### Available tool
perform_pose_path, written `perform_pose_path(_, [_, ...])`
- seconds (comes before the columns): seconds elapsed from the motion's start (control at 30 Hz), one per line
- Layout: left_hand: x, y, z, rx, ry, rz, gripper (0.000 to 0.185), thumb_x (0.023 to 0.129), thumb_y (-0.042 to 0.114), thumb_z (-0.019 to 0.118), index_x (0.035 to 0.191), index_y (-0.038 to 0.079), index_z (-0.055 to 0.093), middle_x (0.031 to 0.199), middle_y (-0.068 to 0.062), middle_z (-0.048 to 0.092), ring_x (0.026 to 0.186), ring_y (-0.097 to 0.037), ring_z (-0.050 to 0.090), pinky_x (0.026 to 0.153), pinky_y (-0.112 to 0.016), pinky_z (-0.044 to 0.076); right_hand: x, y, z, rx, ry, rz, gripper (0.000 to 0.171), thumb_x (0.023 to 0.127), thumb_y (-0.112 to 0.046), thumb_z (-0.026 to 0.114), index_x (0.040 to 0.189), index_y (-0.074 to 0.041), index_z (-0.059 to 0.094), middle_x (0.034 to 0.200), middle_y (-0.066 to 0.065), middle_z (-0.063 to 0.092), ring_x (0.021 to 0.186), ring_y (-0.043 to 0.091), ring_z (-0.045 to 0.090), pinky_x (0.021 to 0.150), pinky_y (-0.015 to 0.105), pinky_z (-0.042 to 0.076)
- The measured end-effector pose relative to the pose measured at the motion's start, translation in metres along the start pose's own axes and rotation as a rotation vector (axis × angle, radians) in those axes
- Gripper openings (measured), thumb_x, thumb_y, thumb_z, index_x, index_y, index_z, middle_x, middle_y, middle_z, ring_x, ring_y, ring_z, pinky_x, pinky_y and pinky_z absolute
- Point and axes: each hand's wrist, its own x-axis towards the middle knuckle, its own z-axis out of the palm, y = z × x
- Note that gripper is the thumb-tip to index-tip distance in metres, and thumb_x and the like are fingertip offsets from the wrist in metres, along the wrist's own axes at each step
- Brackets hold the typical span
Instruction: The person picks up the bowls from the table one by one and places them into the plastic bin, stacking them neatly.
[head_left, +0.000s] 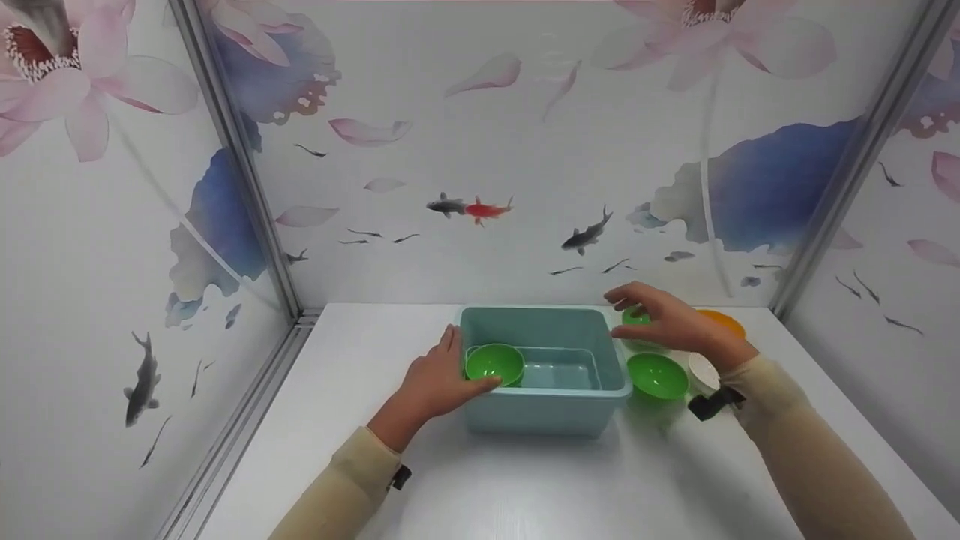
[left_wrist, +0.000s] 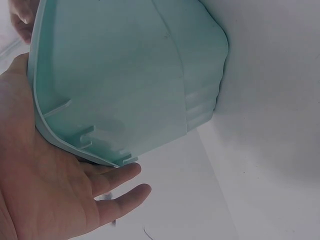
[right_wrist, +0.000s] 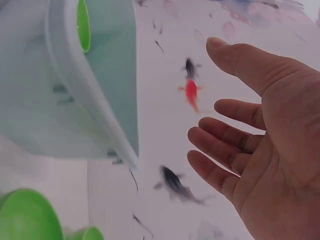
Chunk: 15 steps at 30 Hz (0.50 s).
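Observation:
A light teal plastic basin (head_left: 536,416) stands on the white table with a green bowl (head_left: 495,364) inside, at its left end. My left hand (head_left: 435,379) rests against the basin's front left corner, thumb over the front rim and fingers along the outside. In the left wrist view, the fingers (left_wrist: 122,202) are straight and spread. Off the basin's right rim, my right hand (head_left: 667,322) hovers with its fingers apart and nothing in it. Below that hand sits another green bowl (head_left: 658,376); a further green bowl (head_left: 636,315) is partly hidden behind it.
Right of the basin, a white bowl (head_left: 703,373) and an orange bowl (head_left: 721,322) are partly covered by my right hand and wrist. White panels printed with flowers and fish (head_left: 450,150) enclose the table (head_left: 517,495) at the back and both sides.

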Motion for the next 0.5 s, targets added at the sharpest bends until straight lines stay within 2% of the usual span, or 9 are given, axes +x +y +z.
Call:
perform_pose_path(0.07, [0.000,0.001,0.002,-0.003,-0.008,0.002,0.132,0.089,0.092,0.057,0.176,0.001,0.017,0.183,-0.019,0.020,0.157,-0.044,0.043,0.121,-0.066,0.040,-0.018,0.007,-0.004,0.006,0.044,0.030,0.059,0.099,-0.022,0.087,0.150,-0.005,0.062,0.143,0.015,0.067,0.128,0.037,0.066,0.107,0.039,0.055])
perform_pose_path(0.13, [0.000,0.001,0.003,0.000,-0.015,0.003,0.133,0.089,0.093,0.056,0.176,0.001,0.017,0.183,-0.019,0.020,0.157,-0.044,0.043,0.121,-0.066,0.040,-0.035,0.014,-0.008,0.003,0.079,0.053,0.058,0.100,-0.021,0.086,0.150,-0.004,0.061,0.142,0.014,0.067,0.128,0.036,0.066,0.105,0.033,0.055])
perform_pose_path(0.33, [0.001,-0.001,0.002,0.011,-0.014,0.010,0.134,0.089,0.094,0.055,0.176,0.000,0.017,0.183,-0.020,0.019,0.158,-0.044,0.042,0.122,-0.065,0.041,-0.071,0.033,-0.020,-0.025,0.153,0.130,0.057,0.103,-0.022,0.082,0.151,-0.001,0.058,0.148,0.019,0.063,0.132,0.040,0.064,0.106,0.029,0.053])
perform_pose_path(0.37, [0.001,-0.001,0.002,0.010,-0.013,0.010,0.134,0.089,0.094,0.055,0.176,0.000,0.017,0.183,-0.021,0.019,0.158,-0.044,0.042,0.121,-0.066,0.041,-0.075,0.036,-0.022,-0.030,0.158,0.146,0.058,0.104,-0.023,0.081,0.151,0.000,0.057,0.149,0.020,0.063,0.133,0.042,0.063,0.107,0.033,0.053])
perform_pose_path(0.5, [0.002,-0.003,0.000,0.006,-0.008,0.003,0.133,0.089,0.093,0.057,0.176,0.000,0.016,0.183,-0.020,0.018,0.158,-0.044,0.042,0.121,-0.065,0.041,-0.088,0.044,-0.026,-0.048,0.187,0.174,0.057,0.105,-0.024,0.080,0.150,0.003,0.057,0.146,0.024,0.063,0.130,0.042,0.063,0.105,0.025,0.052])
